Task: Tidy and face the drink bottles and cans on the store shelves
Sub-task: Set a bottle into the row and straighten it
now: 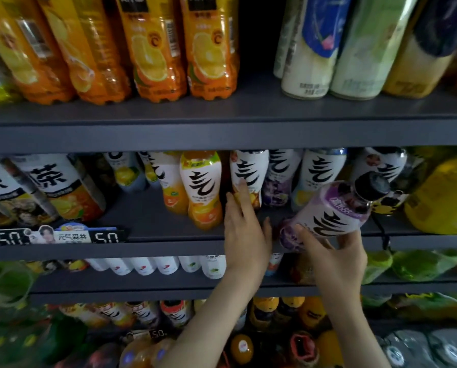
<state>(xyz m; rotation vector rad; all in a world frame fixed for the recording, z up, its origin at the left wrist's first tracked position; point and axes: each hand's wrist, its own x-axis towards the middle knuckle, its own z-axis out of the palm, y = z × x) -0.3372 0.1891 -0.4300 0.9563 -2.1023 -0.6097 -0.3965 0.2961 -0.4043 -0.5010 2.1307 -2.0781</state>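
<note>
Head view — purple-labelled, black-capped bottle (333, 208) in grip of right hand (336, 258) — left hand (244, 229) straight-fingered.

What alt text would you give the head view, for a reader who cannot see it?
The right hand holds a tilted purple bottle at a drinks shelf, while the left hand touches a white-labelled bottle standing there.

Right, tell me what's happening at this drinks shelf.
A person is tidying the middle shelf. Their right hand holds a purple-labelled bottle by its base, tilted, cap pointing up and right, in front of the row. Their left hand reaches in, straight fingers touching a white-labelled bottle standing on that shelf.
</note>
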